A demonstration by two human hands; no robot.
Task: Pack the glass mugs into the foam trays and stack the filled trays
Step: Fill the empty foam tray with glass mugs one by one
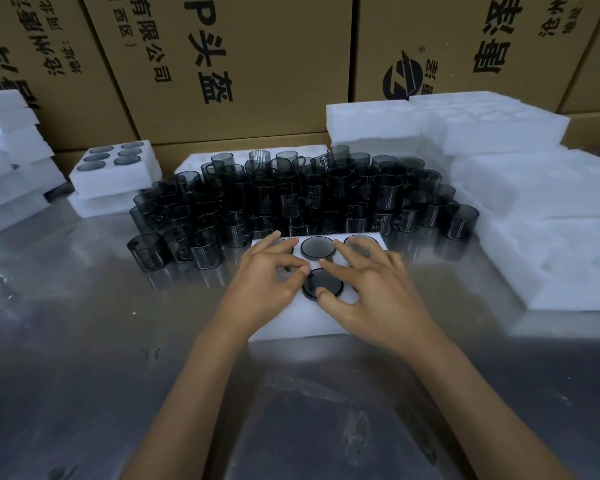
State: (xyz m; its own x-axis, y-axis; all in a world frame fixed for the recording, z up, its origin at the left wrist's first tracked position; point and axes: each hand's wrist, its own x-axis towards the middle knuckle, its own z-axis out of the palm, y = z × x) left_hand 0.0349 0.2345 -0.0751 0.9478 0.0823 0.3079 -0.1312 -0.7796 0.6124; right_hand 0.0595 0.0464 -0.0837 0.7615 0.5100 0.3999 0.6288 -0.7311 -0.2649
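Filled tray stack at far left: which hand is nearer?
Left. The left hand rests on the near foam tray, on the side toward the filled tray stack; the right hand lies beside it, farther from the stack.

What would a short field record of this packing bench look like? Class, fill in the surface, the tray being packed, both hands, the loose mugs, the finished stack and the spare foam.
surface: metal table
tray in work: foam tray at near centre, dark mugs seated in its holes
left hand: left hand resting on tray, fingers spread
right hand: right hand fingertips on the near middle mug
loose mugs: mug cluster behind the tray
finished stack: filled tray stack far left
spare foam: empty trays at right
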